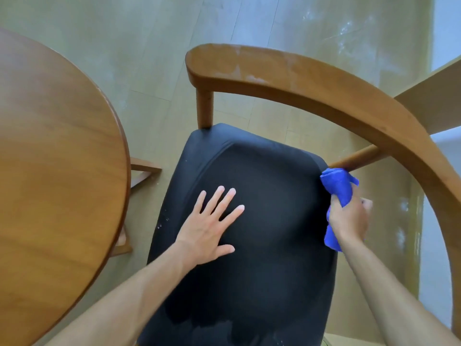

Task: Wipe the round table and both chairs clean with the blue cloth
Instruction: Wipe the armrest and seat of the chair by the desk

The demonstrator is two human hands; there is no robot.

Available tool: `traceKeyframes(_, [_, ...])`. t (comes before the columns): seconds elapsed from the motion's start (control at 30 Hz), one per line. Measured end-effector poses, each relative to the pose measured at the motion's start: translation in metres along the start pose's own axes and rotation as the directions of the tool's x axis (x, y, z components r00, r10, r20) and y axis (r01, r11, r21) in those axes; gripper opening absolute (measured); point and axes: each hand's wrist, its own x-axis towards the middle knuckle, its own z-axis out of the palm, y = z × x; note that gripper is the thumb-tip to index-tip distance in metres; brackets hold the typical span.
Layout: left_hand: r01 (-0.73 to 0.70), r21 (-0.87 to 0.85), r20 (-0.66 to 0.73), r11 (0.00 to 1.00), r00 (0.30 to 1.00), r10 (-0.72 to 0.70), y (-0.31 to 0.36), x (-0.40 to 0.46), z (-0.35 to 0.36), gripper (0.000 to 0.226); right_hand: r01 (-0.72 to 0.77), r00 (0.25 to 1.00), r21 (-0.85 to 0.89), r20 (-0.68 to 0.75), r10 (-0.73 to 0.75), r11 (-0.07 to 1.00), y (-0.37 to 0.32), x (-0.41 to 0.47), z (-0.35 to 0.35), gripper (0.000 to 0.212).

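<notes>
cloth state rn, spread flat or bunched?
Bunched. The blue cloth is wadded in the right hand, ends sticking out above and below the grip, its top end pressed at the black seat edge.

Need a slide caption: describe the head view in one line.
Left hand flat on the black seat; right hand rubs blue cloth against the chair's wooden post.

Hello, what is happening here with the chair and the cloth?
A person is cleaning a wooden chair. The right hand grips a bunched blue cloth and presses it at the far right corner of the black seat, where a wooden post meets it. The left hand lies flat with spread fingers on the seat. The round table stands to the left.
</notes>
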Motion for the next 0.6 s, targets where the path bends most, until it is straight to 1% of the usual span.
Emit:
traceKeyframes(0.03, [0.002, 0.000, -0.010, 1.000, 1.000, -0.002, -0.001, 0.002, 0.003, 0.093, -0.138, 0.990, 0.050, -0.030, 0.140, 0.989, -0.014, 0.001, 0.007, 0.029])
traceKeyframes(0.07, [-0.004, -0.004, -0.013, 1.000, 1.000, 0.004, -0.002, 0.003, 0.005, 0.094, -0.233, 0.969, 0.093, -0.060, 0.239, 0.968, -0.029, -0.001, 0.015, 0.035])
traceKeyframes(0.1, [-0.008, -0.011, -0.009, 1.000, 1.000, 0.008, -0.002, 0.003, 0.006, 0.094, -0.249, 0.962, 0.118, -0.083, 0.259, 0.961, -0.045, -0.007, 0.023, 0.039])
traceKeyframes(0.13, [-0.008, -0.017, -0.004, 1.000, 1.000, 0.008, -0.003, 0.003, 0.007, 0.094, -0.212, 0.972, 0.133, -0.072, 0.223, 0.968, -0.067, -0.014, 0.032, 0.043])
traceKeyframes(0.17, [-0.006, -0.016, 0.000, 1.000, 1.000, 0.006, -0.003, 0.004, 0.008, 0.093, -0.139, 0.988, 0.117, -0.049, 0.145, 0.983, -0.093, -0.023, 0.042, 0.045])
traceKeyframes(0.23, [0.000, -0.011, 0.008, 1.000, 1.000, 0.000, -0.002, 0.005, 0.008, 0.093, 0.084, 0.996, 0.011, 0.013, -0.084, 0.996, -0.152, -0.042, 0.067, 0.047])
traceKeyframes(0.27, [0.003, -0.011, 0.014, 1.000, 1.000, -0.003, -0.002, 0.006, 0.008, 0.090, 0.220, 0.974, -0.050, 0.063, -0.217, 0.974, -0.182, -0.054, 0.080, 0.047])
traceKeyframes(0.3, [0.004, -0.009, 0.017, 1.000, 1.000, -0.004, -0.001, 0.007, 0.007, 0.085, 0.371, 0.926, -0.105, 0.115, -0.359, 0.923, -0.209, -0.067, 0.092, 0.047])
traceKeyframes(0.33, [-0.001, -0.008, 0.022, 1.000, 1.000, 0.001, -0.001, 0.008, 0.007, 0.080, 0.529, 0.846, -0.151, 0.172, -0.505, 0.835, -0.230, -0.081, 0.102, 0.045])
traceKeyframes(0.37, [-0.006, -0.012, 0.030, 1.000, 1.000, 0.007, -0.001, 0.008, 0.006, 0.077, 0.684, 0.727, -0.178, 0.237, -0.644, 0.707, -0.242, -0.094, 0.108, 0.044])
traceKeyframes(0.4, [-0.014, -0.010, 0.040, 1.000, 0.999, 0.015, -0.001, 0.007, 0.005, 0.076, 0.819, 0.573, -0.190, 0.320, -0.754, 0.542, -0.247, -0.105, 0.113, 0.043])
traceKeyframes(0.43, [-0.018, -0.004, 0.049, 1.000, 0.999, 0.018, 0.000, 0.007, 0.003, 0.075, 0.914, 0.406, -0.179, 0.400, -0.822, 0.364, -0.245, -0.110, 0.116, 0.043])
traceKeyframes(0.47, [-0.009, -0.007, 0.054, 1.000, 0.998, 0.010, 0.001, 0.008, 0.002, 0.074, 0.962, 0.268, -0.167, 0.455, -0.849, 0.215, -0.240, -0.107, 0.116, 0.044])
traceKeyframes(0.5, [0.010, -0.024, 0.064, 1.000, 0.998, -0.009, 0.001, 0.007, 0.001, 0.078, 0.978, 0.201, -0.153, 0.470, -0.860, 0.145, -0.235, -0.099, 0.113, 0.046])
traceKeyframes(0.53, [0.028, -0.040, 0.080, 0.999, 0.996, -0.025, 0.002, 0.007, -0.002, 0.083, 0.980, 0.194, -0.132, 0.469, -0.862, 0.149, -0.233, -0.089, 0.109, 0.048])
traceKeyframes(0.57, [0.032, -0.050, 0.090, 0.998, 0.996, -0.027, 0.002, 0.005, -0.006, 0.086, 0.980, 0.200, -0.094, 0.482, -0.853, 0.176, -0.232, -0.080, 0.105, 0.050])
traceKeyframes(0.6, [0.031, -0.071, 0.082, 0.997, 0.996, -0.025, 0.003, 0.003, -0.010, 0.084, 0.979, 0.195, -0.051, 0.518, -0.833, 0.198, -0.232, -0.073, 0.100, 0.052])
